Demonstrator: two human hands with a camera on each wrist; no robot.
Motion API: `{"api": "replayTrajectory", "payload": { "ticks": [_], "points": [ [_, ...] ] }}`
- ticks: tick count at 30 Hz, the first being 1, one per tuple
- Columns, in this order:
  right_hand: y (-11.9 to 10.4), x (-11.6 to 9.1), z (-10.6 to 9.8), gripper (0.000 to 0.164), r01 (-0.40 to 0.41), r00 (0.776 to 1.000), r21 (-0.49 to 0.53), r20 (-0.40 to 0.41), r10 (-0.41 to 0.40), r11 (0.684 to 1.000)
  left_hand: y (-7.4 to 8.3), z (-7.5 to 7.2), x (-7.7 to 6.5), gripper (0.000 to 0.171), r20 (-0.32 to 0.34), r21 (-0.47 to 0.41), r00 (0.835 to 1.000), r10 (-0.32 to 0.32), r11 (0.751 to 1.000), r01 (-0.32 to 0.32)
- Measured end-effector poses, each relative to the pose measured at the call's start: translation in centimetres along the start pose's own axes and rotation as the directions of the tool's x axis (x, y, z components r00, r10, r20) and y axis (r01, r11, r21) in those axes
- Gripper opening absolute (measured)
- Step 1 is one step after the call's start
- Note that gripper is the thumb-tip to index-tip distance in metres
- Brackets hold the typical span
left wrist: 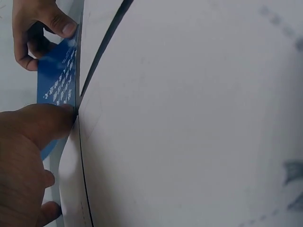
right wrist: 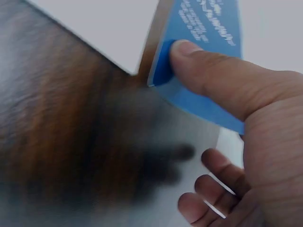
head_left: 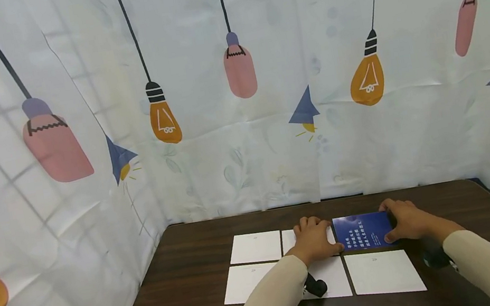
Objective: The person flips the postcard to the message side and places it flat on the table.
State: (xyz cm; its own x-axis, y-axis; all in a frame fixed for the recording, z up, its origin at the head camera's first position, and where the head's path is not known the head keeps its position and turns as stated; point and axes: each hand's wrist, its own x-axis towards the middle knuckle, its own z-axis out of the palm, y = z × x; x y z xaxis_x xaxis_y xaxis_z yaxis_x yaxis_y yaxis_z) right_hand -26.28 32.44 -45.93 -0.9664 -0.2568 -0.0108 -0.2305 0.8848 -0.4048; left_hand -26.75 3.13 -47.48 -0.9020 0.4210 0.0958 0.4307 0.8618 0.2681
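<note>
A blue card (head_left: 360,232) printed with white characters lies at the right end of the far row of cards. My right hand (head_left: 406,218) holds its right end, the thumb on the printed face in the right wrist view; the index finger is mostly hidden there. Across a white card (head_left: 290,241) to the left spreads my left hand (head_left: 313,241), its thumb touching the blue card's left edge. Nearer me are more white cards, one (head_left: 381,271) just below the blue card and another (head_left: 331,273) under the left wrist.
Two more white cards, one far (head_left: 256,247) and one near (head_left: 246,281), lie at the left, with narrow gaps between cards. The dark wooden table (head_left: 177,303) ends at a white curtain (head_left: 229,177) patterned with lamps. A black wrist device (head_left: 316,287) hangs over a near card.
</note>
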Motion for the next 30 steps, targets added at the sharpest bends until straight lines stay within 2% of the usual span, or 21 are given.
{"api": "replayTrajectory", "payload": {
  "ticks": [6, 10, 17, 24, 30],
  "points": [
    [0.0, -0.7, 0.3, 0.081, 0.025, 0.999, 0.072, -0.041, -0.023, 0.997, 0.1, 0.1, 0.0, 0.059, -0.023, -0.040, 0.999, 0.023, 0.999, -0.024],
    [-0.1, -1.1, 0.3, 0.080, 0.031, 0.999, 0.107, -0.047, -0.026, 0.994, 0.2, 0.3, 0.1, 0.047, -0.071, -0.075, 0.997, 0.026, 0.997, -0.031],
    [0.2, -1.5, 0.5, 0.058, 0.092, 0.990, 0.125, -0.116, -0.078, 0.988, 0.5, 0.4, 0.2, 0.024, -0.159, -0.103, 0.987, 0.006, 0.994, -0.023],
    [0.0, -2.3, 0.4, 0.044, 0.166, 0.973, 0.113, -0.180, -0.145, 0.980, 0.7, 0.5, -0.1, 0.018, -0.189, -0.139, 0.982, 0.009, 0.990, -0.036],
    [-0.2, -2.9, 0.2, 0.045, 0.154, 0.972, 0.138, -0.197, -0.126, 0.978, 0.9, 0.0, -0.4, 0.014, -0.204, -0.147, 0.978, 0.035, 0.987, -0.066]
  ]
}}
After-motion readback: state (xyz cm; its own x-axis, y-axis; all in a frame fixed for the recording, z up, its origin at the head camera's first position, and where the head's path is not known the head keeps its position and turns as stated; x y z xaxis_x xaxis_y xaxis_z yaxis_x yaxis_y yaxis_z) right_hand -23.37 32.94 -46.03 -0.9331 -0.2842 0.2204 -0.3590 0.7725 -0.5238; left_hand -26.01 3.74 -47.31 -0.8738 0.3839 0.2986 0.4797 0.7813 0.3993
